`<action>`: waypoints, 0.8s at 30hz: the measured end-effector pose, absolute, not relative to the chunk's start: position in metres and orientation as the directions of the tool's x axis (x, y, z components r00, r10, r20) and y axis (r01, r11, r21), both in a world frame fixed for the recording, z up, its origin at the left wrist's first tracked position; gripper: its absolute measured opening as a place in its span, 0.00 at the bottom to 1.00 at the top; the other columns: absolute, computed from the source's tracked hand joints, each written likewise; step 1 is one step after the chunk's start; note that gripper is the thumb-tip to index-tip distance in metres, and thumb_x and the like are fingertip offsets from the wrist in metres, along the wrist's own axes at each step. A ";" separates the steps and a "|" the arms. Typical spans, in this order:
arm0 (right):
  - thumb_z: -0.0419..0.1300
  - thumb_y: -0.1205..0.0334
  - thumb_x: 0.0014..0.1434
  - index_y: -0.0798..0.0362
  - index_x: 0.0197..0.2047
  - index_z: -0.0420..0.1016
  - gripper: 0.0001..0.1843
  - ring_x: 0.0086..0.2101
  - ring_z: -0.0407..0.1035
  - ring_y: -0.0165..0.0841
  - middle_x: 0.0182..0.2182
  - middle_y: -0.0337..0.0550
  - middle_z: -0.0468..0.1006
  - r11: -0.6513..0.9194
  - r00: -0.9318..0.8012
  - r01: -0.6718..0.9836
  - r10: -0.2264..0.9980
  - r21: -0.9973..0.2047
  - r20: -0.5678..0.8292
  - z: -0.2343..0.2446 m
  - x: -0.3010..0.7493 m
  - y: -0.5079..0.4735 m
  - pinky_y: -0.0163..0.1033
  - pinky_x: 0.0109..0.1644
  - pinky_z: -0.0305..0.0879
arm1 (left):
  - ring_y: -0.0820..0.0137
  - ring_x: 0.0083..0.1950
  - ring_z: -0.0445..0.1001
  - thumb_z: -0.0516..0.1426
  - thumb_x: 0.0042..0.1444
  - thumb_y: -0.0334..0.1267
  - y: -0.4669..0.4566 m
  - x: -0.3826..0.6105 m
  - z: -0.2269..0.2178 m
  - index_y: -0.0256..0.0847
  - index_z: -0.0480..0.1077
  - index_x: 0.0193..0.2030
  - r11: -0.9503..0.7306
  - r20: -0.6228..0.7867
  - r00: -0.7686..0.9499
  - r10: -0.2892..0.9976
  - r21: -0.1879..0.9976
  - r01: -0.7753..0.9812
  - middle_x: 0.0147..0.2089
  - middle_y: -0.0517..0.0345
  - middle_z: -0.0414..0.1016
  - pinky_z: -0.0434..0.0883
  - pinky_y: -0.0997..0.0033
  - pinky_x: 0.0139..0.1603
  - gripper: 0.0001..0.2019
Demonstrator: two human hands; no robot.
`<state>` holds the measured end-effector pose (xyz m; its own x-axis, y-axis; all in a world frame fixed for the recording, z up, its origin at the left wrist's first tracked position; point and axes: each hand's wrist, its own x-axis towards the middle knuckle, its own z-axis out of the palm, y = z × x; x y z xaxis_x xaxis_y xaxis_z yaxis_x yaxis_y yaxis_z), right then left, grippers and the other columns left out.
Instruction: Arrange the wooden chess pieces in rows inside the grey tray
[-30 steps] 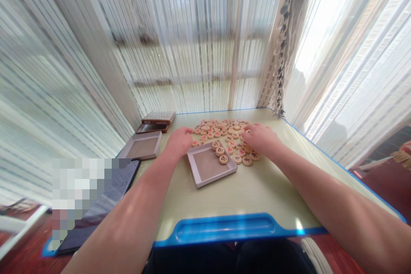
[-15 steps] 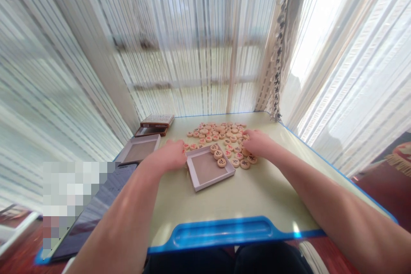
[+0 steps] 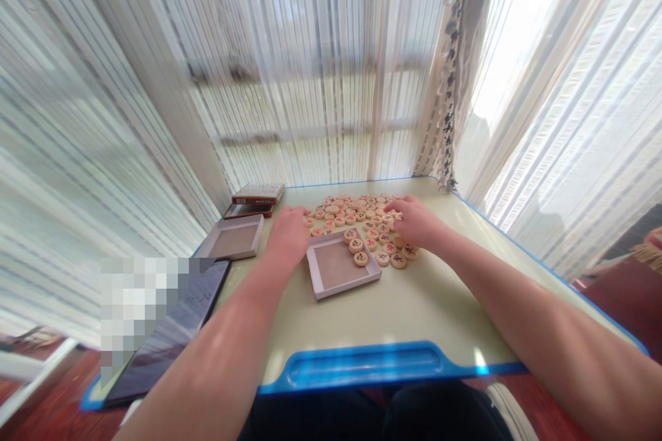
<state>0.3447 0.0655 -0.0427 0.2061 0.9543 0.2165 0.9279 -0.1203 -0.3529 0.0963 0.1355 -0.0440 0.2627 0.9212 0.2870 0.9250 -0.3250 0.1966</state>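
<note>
Round wooden Chinese chess pieces [image 3: 358, 205] lie in a loose heap, marked in red or black characters, some blank side up. Just in front is a shallow open box tray [image 3: 315, 275]; three black-marked pieces [image 3: 355, 245] lie in a row along its right side. My left hand [image 3: 289, 231] is at the heap's left edge beside the tray, its fingers partly extended towards the pieces and partly hidden by the hand. Over the right side of the heap, my right hand [image 3: 412, 222] reaches with bent, spread fingers, the fingertips at or touching pieces. No piece shows lifted in either hand.
A second shallow tray [image 3: 258, 240] stands at the left, with a brown box [image 3: 258, 193] behind it. A dark tablet-like slab [image 3: 170, 341] lies near the left edge. The blue table rim [image 3: 362, 364] runs along the front; striped curtains [image 3: 321, 83] hang behind.
My left hand has moved up and slightly right, further along the heap's left edge. My right hand has shifted slightly towards the far pieces. The view has shifted a little.
</note>
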 end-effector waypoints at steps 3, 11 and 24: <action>0.53 0.68 0.49 0.50 0.41 0.73 0.16 0.38 0.67 0.34 0.41 0.46 0.70 0.005 0.069 0.958 0.966 -0.286 0.249 -0.037 0.344 0.063 0.36 0.43 0.63 | 0.62 0.50 0.68 0.48 0.54 0.36 0.126 0.108 -0.043 0.39 0.70 0.46 -0.465 0.377 0.366 0.851 0.216 0.859 0.47 0.49 0.71 0.64 0.67 0.54 0.16; 0.54 0.53 0.49 0.50 0.29 0.74 0.12 0.29 0.67 0.34 0.27 0.42 0.76 -0.112 0.129 0.979 0.987 -0.170 0.093 -0.029 0.344 0.060 0.35 0.26 0.56 | 0.64 0.49 0.68 0.46 0.51 0.30 0.117 0.116 -0.042 0.42 0.73 0.41 -0.538 0.361 0.459 0.812 0.156 0.828 0.45 0.54 0.73 0.64 0.67 0.54 0.17; 0.57 0.44 0.46 0.49 0.30 0.76 0.18 0.28 0.68 0.34 0.26 0.41 0.76 -0.088 0.084 0.976 0.996 -0.201 -0.030 -0.028 0.339 0.058 0.34 0.26 0.55 | 0.67 0.41 0.69 0.47 0.50 0.33 0.118 0.117 -0.046 0.41 0.72 0.31 -0.562 0.307 0.506 0.806 0.130 0.817 0.38 0.55 0.74 0.65 0.71 0.41 0.12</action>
